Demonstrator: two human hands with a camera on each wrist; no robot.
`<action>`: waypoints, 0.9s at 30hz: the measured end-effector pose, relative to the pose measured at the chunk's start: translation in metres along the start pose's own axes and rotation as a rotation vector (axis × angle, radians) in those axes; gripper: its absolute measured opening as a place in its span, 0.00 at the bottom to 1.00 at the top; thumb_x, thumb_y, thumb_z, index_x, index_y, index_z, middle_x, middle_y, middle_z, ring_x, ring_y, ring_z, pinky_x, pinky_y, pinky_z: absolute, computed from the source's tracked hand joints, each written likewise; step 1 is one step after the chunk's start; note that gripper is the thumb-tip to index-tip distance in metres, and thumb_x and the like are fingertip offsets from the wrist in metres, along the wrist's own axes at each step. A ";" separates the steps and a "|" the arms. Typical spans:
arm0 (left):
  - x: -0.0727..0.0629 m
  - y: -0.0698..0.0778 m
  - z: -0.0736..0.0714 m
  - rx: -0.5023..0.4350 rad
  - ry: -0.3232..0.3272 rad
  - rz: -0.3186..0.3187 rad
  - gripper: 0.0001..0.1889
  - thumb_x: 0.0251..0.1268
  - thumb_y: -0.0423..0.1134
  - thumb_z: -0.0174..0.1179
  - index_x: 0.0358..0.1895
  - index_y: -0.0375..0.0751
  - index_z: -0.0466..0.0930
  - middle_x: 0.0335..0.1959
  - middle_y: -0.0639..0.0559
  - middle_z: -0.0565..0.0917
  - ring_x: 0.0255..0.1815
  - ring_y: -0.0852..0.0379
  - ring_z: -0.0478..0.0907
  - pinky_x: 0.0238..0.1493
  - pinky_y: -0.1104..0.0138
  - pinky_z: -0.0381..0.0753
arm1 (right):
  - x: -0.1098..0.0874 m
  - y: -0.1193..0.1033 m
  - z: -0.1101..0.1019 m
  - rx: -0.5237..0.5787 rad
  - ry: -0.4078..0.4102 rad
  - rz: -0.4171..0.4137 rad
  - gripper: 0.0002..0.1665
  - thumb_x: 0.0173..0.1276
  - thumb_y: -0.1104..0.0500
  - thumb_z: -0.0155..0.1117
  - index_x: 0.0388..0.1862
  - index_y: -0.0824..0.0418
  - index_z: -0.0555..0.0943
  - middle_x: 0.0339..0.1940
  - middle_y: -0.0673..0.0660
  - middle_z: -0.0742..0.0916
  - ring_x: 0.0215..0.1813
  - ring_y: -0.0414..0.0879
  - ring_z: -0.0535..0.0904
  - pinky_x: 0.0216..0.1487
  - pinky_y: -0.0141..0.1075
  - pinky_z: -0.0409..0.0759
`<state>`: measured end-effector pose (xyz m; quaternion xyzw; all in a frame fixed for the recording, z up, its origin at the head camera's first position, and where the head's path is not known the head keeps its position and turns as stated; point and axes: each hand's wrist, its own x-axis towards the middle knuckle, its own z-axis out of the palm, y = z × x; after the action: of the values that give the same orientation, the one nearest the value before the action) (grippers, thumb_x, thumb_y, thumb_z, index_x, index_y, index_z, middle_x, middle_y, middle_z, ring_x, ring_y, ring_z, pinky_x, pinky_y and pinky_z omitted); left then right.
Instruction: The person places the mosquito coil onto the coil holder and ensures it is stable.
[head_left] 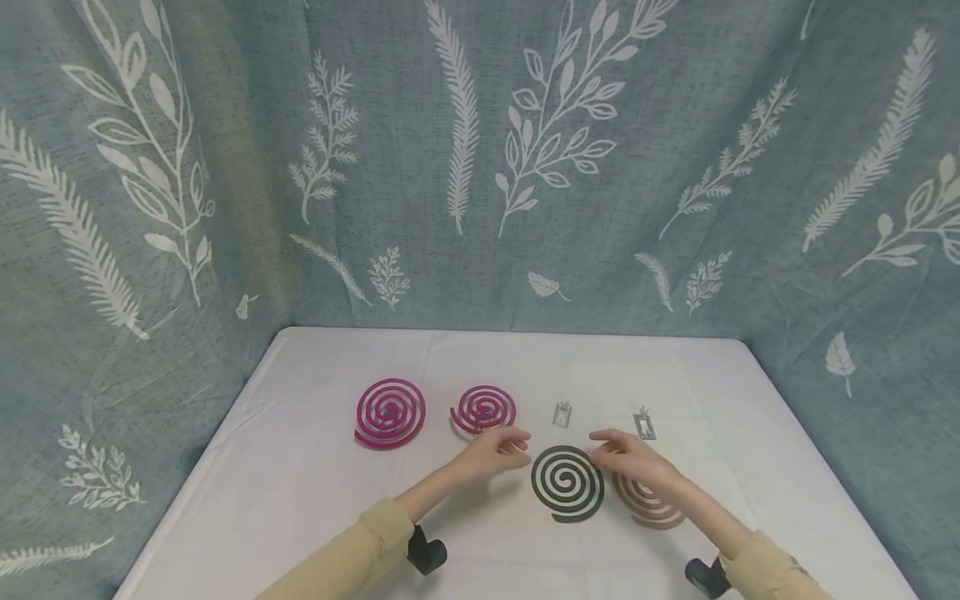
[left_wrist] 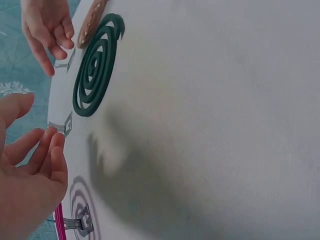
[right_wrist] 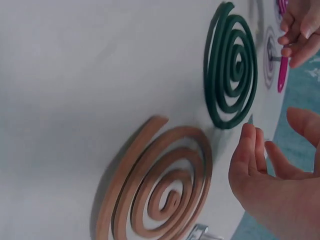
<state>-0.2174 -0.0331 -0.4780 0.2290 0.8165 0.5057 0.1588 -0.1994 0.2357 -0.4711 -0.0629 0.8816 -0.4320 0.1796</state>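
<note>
My left hand (head_left: 491, 452) hovers over the white table with fingers loosely bent and nothing in them, just in front of a pink mosquito coil (head_left: 483, 409). That coil sits raised on a small metal stand (left_wrist: 86, 222), seen in the left wrist view. Farther left is another pink coil (head_left: 390, 414). My right hand (head_left: 633, 458), likewise holding nothing, is above a brown coil (head_left: 651, 510) and partly hides it in the head view. Between the hands lies a dark green coil (head_left: 567, 483). Beyond it are two metal coil stands, one (head_left: 562, 414) at centre and one (head_left: 644, 423) to the right.
The white-covered table (head_left: 300, 500) ends at a back edge against a blue-green curtain (head_left: 480, 275) with white leaf prints. Curtain also hangs along both sides. Black wrist-worn devices (head_left: 426, 553) show under both forearms.
</note>
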 end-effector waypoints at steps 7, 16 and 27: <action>0.005 -0.007 0.004 0.098 -0.065 -0.027 0.24 0.58 0.37 0.64 0.57 0.28 0.73 0.47 0.38 0.82 0.48 0.46 0.79 0.50 0.57 0.79 | -0.002 0.004 -0.007 -0.074 0.010 0.027 0.29 0.63 0.57 0.62 0.60 0.70 0.72 0.41 0.59 0.83 0.41 0.47 0.81 0.43 0.43 0.81; 0.010 -0.012 0.008 0.152 -0.129 -0.037 0.26 0.56 0.37 0.65 0.58 0.29 0.73 0.49 0.40 0.81 0.51 0.46 0.78 0.54 0.58 0.78 | -0.002 0.008 -0.012 -0.090 -0.025 0.000 0.28 0.58 0.61 0.66 0.57 0.70 0.74 0.40 0.59 0.83 0.41 0.46 0.79 0.41 0.41 0.81; 0.011 -0.017 0.012 0.200 -0.155 0.037 0.30 0.49 0.32 0.70 0.58 0.28 0.72 0.50 0.40 0.80 0.46 0.50 0.78 0.49 0.66 0.78 | 0.003 0.014 -0.009 -0.191 -0.006 -0.031 0.29 0.48 0.66 0.71 0.53 0.66 0.78 0.39 0.55 0.84 0.39 0.44 0.78 0.42 0.39 0.81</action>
<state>-0.2244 -0.0244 -0.4991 0.2968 0.8437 0.4056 0.1884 -0.2053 0.2500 -0.4774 -0.0946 0.9172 -0.3484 0.1685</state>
